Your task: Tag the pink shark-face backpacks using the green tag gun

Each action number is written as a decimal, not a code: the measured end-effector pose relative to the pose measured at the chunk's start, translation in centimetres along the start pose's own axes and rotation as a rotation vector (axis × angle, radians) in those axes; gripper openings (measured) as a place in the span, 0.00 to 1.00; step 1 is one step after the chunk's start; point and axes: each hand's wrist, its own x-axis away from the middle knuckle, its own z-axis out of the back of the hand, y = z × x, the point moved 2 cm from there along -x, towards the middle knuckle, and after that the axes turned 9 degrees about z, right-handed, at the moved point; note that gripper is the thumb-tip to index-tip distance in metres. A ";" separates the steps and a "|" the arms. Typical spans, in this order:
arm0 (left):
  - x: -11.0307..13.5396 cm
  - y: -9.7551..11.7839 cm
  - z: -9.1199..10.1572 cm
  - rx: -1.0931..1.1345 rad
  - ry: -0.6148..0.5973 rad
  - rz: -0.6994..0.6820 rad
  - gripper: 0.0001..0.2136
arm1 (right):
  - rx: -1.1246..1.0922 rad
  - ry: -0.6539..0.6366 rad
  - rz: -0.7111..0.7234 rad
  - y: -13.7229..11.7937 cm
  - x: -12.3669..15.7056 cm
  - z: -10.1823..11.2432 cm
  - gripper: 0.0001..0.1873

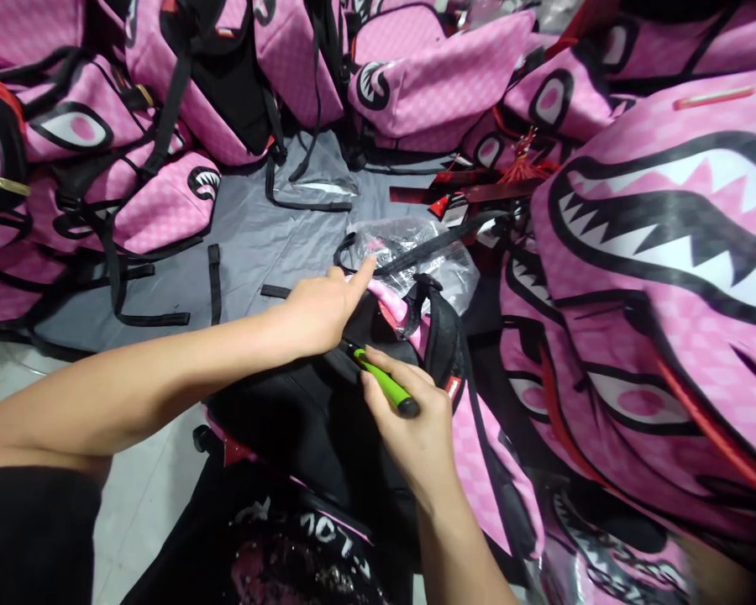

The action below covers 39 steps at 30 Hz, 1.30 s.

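Observation:
A black and pink backpack [290, 420] lies across my lap with its black back panel up. My left hand [321, 311] grips it near the top, index finger stretched along the pink edge [389, 297] and the other fingers mostly hidden. In my right hand [412, 412] is a slim green-handled tool [384, 382] with a black end. Its dark tip points at the panel beside my left hand; whether it touches the fabric I cannot tell. A padded black shoulder strap [444, 336] curves just right of my hands.
Pink shark-face backpacks [661, 252] crowd the right side, and more pink bags [164, 202] are piled left and behind. Grey fabric [245, 227] covers the surface ahead. On it lie a clear plastic bag [459, 269], loose black straps [308, 204] and red tags [412, 195].

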 end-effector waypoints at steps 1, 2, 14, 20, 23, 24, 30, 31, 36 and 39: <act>0.0 0.0 0.0 -0.002 -0.001 0.000 0.44 | -0.009 0.002 -0.006 -0.1 0.0 0.0 0.10; -0.1 0.0 0.0 -0.002 -0.004 0.002 0.44 | -0.020 -0.002 -0.011 -0.1 0.0 -0.1 0.10; -0.1 0.1 0.3 -0.008 -0.049 0.009 0.45 | -0.084 -0.071 -0.087 -0.3 -0.4 0.4 0.12; -0.2 0.0 0.1 0.010 -0.042 0.005 0.45 | -0.177 -0.016 -0.140 0.1 0.0 0.1 0.13; -0.3 0.0 0.1 0.015 -0.046 0.015 0.45 | -0.209 -0.067 -0.109 0.2 -0.1 0.0 0.13; -0.3 0.1 0.1 0.018 -0.048 0.020 0.45 | -0.200 -0.080 -0.098 0.2 -0.2 0.0 0.12; -0.3 0.0 -0.1 0.035 -0.034 0.015 0.45 | -0.089 -0.097 -0.041 0.2 -0.3 0.6 0.12; -0.3 0.0 -0.2 0.035 -0.028 0.014 0.45 | -0.090 -0.097 -0.046 0.2 -0.3 0.6 0.11; -0.4 -0.1 -0.3 0.022 -0.020 0.005 0.45 | -0.134 -0.066 -0.045 -0.1 -0.6 0.2 0.11; -0.4 -0.1 -0.1 0.015 -0.021 0.007 0.45 | -0.072 -0.063 -0.026 -0.3 -0.7 0.2 0.11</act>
